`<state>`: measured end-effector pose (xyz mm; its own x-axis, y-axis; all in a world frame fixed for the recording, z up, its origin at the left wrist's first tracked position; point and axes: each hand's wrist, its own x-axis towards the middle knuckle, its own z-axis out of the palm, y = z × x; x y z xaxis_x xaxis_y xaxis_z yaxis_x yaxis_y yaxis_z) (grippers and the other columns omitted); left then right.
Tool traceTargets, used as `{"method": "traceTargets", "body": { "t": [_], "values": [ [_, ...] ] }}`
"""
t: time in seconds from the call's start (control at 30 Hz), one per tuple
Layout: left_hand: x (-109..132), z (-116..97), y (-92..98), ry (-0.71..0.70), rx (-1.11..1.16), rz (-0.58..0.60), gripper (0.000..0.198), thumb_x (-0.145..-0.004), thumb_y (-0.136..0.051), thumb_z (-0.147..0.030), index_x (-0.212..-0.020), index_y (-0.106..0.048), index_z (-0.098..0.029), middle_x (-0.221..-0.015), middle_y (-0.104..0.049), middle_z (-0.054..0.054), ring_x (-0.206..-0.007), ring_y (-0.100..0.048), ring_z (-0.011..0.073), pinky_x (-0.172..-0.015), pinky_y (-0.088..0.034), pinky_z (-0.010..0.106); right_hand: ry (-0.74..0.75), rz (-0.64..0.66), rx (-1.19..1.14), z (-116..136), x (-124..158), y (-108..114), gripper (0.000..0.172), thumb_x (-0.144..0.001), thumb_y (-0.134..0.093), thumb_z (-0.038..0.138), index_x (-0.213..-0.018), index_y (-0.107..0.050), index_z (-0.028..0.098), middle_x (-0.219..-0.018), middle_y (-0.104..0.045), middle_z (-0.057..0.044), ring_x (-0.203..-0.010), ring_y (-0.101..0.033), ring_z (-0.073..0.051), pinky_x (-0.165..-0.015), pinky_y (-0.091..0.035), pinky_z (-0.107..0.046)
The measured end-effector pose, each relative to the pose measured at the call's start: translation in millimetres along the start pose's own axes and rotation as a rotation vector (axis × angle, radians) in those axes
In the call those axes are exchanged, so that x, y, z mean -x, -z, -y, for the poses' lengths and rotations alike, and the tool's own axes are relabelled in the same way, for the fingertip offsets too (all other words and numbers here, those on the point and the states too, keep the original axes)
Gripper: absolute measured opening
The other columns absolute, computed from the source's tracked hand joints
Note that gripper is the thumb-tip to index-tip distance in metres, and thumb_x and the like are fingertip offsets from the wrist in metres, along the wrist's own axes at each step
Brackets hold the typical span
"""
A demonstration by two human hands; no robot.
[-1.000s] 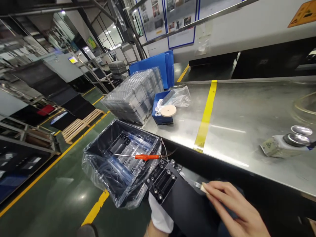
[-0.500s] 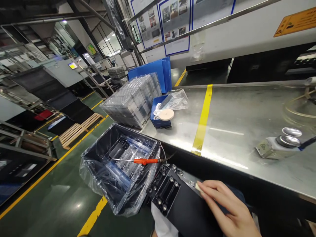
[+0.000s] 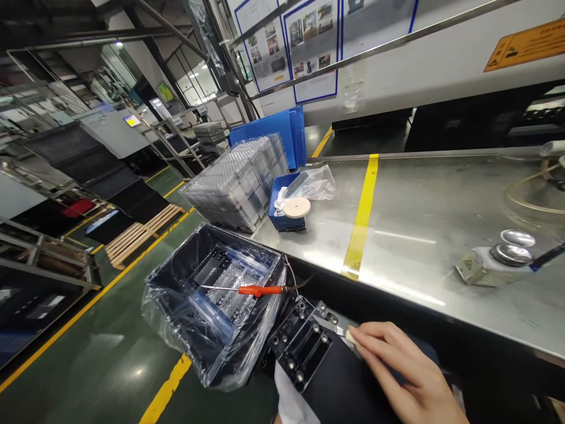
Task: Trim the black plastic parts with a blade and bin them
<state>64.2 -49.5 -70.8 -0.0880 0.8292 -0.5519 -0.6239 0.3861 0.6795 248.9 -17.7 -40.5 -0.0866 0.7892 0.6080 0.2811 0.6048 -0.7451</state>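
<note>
A black plate-like part (image 3: pixel 348 383) with slots and several metal-ringed holes at its far end is held tilted in front of me. At its lower left edge is white cloth or glove material (image 3: pixel 295 400) at my left hand (image 3: pixel 276 419), which grips the part; most of that hand is hidden. Pinched between the thumb and fingers of my right hand (image 3: pixel 406 368) is a small knife (image 3: pixel 339 331) with a pale handle. Its thin blade lies along the right edge of the part, by the holed end.
Left of the part stands a plastic-lined black crate (image 3: pixel 170 282) with an orange-handled air blow gun (image 3: pixel 256 290) across it. The metal bench (image 3: pixel 410 200) bears a blue box (image 3: pixel 286 221), a round pale disc (image 3: pixel 296 206), clear trays (image 3: pixel 238 176) and a metal-lidded dispenser (image 3: pixel 494 265).
The black part has shifted slightly right. The knife's blade now shows more clearly along the part's edge, while my right hand stays nearly in place.
</note>
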Motion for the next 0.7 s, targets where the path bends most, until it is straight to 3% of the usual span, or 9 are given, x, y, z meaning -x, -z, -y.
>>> {"method": "traceTargets", "body": {
  "t": [0.3,0.53,0.63,0.7],
  "values": [
    [8.6,7.5,9.2,-0.07,-0.056,0.028,0.046,-0.096,-0.06,-0.051,-0.131,-0.061,-0.021,-0.145,-0.055,0.012,-0.133,-0.052,0.0304,-0.114,-0.04,0.057,-0.004,0.017,0.038,-2.5,-1.2,4.8,0.022,-0.099,-0.06,0.023,-0.113,-0.077,0.026,-0.09,-0.073,-0.005,-0.079,-0.073,-0.014,-0.071,-0.06,-0.017],
    [8.2,-0.3,21.3,-0.154,-0.154,0.067,0.043,-0.069,-0.084,-0.039,-0.109,-0.077,-0.026,-0.131,-0.069,0.004,-0.148,-0.037,0.0365,-0.127,-0.024,0.045,-0.004,0.009,0.096,-5.9,-0.7,16.4,0.02,-0.099,-0.061,0.027,-0.112,-0.077,0.027,-0.091,-0.073,-0.004,-0.081,-0.074,-0.013,-0.073,-0.059,-0.015],
    [5.0,-5.4,13.8,-0.325,-0.355,0.082,0.052,-0.067,-0.085,-0.031,-0.118,-0.076,-0.023,-0.131,-0.069,0.009,-0.145,-0.041,0.039,-0.128,-0.02,0.046,-0.026,0.069,0.079,-5.4,-0.9,21.7,0.021,-0.1,-0.06,0.027,-0.115,-0.076,0.028,-0.092,-0.073,-0.004,-0.082,-0.074,-0.013,-0.074,-0.059,-0.014],
    [12.4,-7.2,7.0,-0.467,-0.505,0.012,0.055,-0.069,-0.086,-0.026,-0.123,-0.074,-0.023,-0.137,-0.065,0.01,-0.144,-0.041,0.0363,-0.129,-0.014,0.042,-0.025,0.104,0.073,-4.1,-1.4,23.5,0.023,-0.1,-0.059,0.025,-0.116,-0.075,0.028,-0.091,-0.073,-0.003,-0.082,-0.073,-0.013,-0.074,-0.059,-0.015]
  ]
}}
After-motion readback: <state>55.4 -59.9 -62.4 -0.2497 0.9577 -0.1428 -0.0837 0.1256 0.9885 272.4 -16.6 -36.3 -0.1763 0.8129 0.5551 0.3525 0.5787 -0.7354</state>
